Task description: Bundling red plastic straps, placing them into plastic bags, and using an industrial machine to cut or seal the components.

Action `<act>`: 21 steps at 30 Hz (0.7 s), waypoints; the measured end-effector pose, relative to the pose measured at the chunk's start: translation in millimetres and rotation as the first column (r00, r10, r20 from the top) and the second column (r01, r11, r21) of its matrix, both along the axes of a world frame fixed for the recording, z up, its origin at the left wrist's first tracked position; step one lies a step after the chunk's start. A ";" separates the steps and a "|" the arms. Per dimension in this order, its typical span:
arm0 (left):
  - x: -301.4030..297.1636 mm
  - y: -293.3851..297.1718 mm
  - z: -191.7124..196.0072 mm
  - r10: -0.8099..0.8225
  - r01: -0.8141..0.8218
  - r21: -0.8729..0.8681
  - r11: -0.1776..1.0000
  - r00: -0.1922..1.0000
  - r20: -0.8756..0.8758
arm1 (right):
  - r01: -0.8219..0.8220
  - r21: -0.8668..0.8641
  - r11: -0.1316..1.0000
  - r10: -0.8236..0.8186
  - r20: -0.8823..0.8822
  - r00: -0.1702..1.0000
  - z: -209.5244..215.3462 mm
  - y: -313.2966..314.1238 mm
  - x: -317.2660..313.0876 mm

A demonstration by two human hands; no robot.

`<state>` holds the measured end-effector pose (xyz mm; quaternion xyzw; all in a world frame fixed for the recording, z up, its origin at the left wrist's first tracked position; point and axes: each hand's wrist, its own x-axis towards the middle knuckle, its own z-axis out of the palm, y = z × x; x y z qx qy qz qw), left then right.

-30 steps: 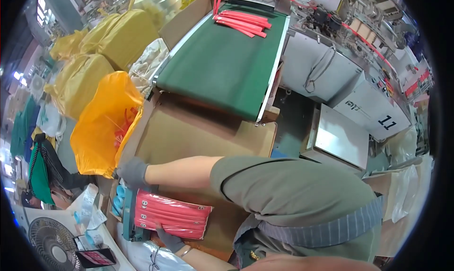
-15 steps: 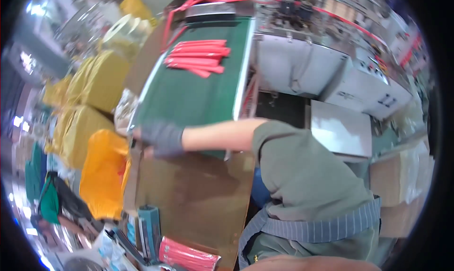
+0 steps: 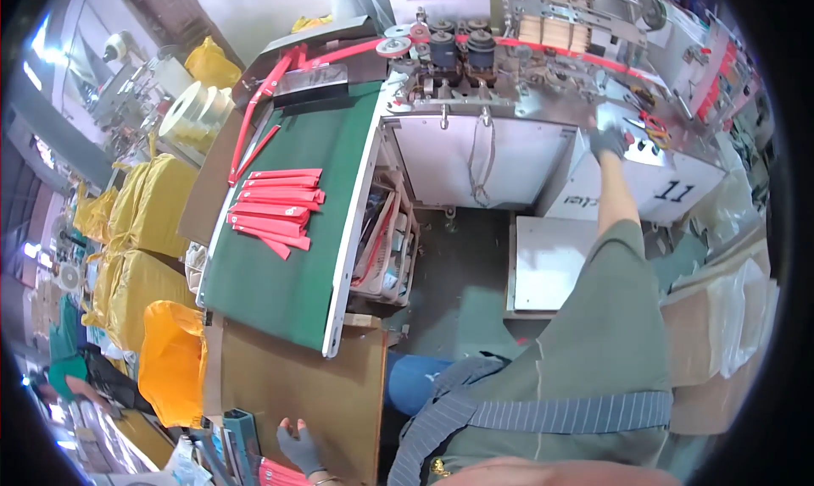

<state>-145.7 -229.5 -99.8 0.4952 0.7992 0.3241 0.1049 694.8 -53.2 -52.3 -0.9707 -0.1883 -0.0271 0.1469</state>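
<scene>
My left hand, in a grey glove with bare fingertips, is above the brown board at the bottom, fingers apart and holding nothing. Just below it lies a bundle of red strips, partly cut off by the frame edge. With the arm stretched out, my right hand, also gloved in grey, is at the edge of the machine's control panel, beside its knobs. Its fingers are too small and partly hidden to read. Several flat red strips lie side by side on the green conveyor belt.
A red band runs across the machine past rollers and two dark motors. Left of the belt stand yellow sacks and an orange bag. A crate sits under the conveyor. A white-topped box and cartons stand right.
My right hand has swung from the belt's near left corner to the control panel. My left hand has come into view at the bottom. The view has turned, and the belt now sits lower and further left.
</scene>
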 end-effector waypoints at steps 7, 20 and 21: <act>1.2 -21.4 -15.5 0.007 0.001 -0.121 0.993 0.998 0.065 | -0.220 -0.262 0.940 0.246 0.071 0.967 -10.4 -46.5 24.9; 36.0 -26.1 -8.9 -0.081 0.077 0.036 0.996 0.988 0.133 | -0.075 0.254 0.964 -0.031 0.390 0.920 -51.9 -60.6 46.0; 32.4 -37.1 -14.1 -0.048 0.044 0.034 0.998 0.991 0.126 | -0.017 0.368 0.930 0.000 0.046 0.999 -33.2 -48.0 -35.4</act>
